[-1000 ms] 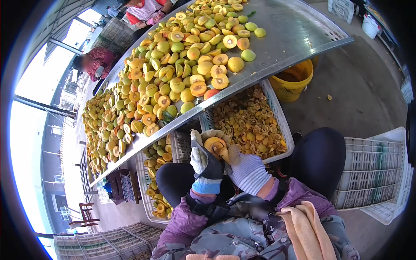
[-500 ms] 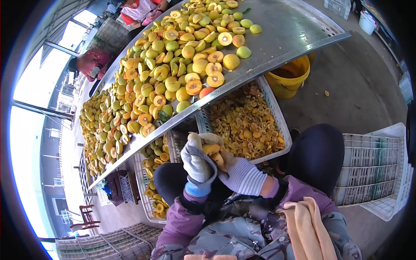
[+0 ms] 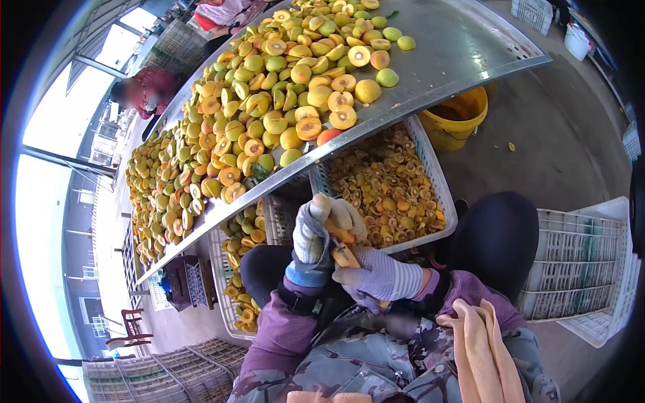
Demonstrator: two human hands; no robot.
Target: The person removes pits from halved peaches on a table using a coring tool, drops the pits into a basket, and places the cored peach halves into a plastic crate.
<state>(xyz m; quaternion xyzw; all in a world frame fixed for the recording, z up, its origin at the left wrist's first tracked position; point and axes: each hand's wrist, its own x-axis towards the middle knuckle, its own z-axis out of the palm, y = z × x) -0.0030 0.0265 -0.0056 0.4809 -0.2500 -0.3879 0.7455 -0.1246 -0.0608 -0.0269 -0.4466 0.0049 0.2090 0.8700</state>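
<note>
My left hand [image 3: 322, 228], in a grey-white work glove, is closed around a yellow-orange peach half [image 3: 340, 233] above my lap. Just below it, my right hand [image 3: 379, 275], in a striped lavender glove, grips a tan wooden-handled tool [image 3: 346, 256]. The tool's upper end points at the fruit; its working tip is hidden by fruit and fingers. Beyond my hands, a white crate [image 3: 440, 195] holds many cut, hollowed fruit pieces [image 3: 396, 208]. Many halved peaches [image 3: 269, 121] lie heaped on the sloping metal table [image 3: 447, 57].
Another crate of fruit pieces [image 3: 235, 265] stands by my left knee, partly under the table edge. A yellow bucket [image 3: 463, 124] sits beneath the table. Stacked white crates [image 3: 571, 262] are at my right. Two other people sit across the table, one in a dark red sleeve [image 3: 158, 87].
My right hand has turned and moved slightly down, showing more of the tool's tan part. Both hands shifted a little right in view. The fruit stays in my left hand.
</note>
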